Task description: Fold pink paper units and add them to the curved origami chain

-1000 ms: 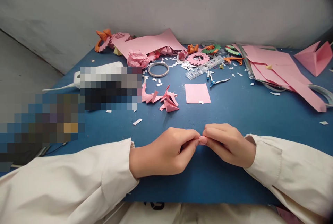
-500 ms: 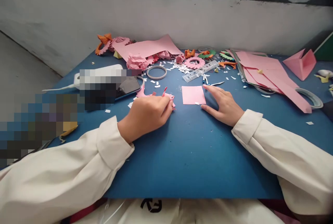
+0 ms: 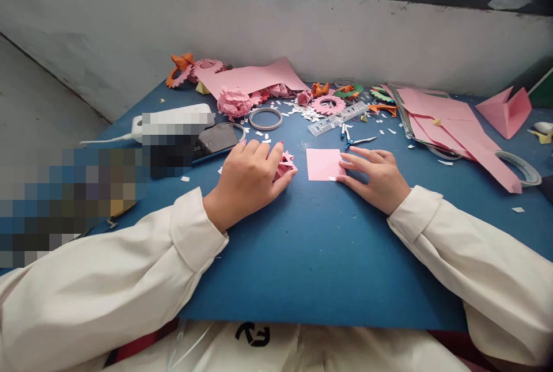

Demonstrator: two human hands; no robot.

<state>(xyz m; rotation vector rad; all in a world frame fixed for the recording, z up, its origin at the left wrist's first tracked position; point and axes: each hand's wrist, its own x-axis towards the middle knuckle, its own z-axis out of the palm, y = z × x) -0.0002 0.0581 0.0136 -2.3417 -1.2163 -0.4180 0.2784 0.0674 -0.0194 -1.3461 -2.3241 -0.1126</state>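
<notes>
So the two hands had just split up: a second earlier their fingertips met low over the worktop [image 3: 319,262], nearer the body than the pink paper square [image 3: 323,164]. By this point the left hand [image 3: 246,179] was over on the square's left and the right hand [image 3: 378,179] had reached its right edge, so they were at separate bits of paper instead of the same spot.

Right grip was pretty open, fingers spread, tips at the square's edge, nothing pinched that I could see. Left grip was half curled over a folded pink paper piece [image 3: 284,168], just left of the square. Couldn't tell if it actually had hold of it, since the fingers hid most of the thing.

A clear stencil ruler [image 3: 339,118] lay behind the square, with what looked like a drawing compass [image 3: 347,138] just off its far right corner. Way left of the square, pixel blocks covered part of the phone [image 3: 218,140], and far right, a white-and-yellow thing [image 3: 542,130] got cut off by the frame.
</notes>
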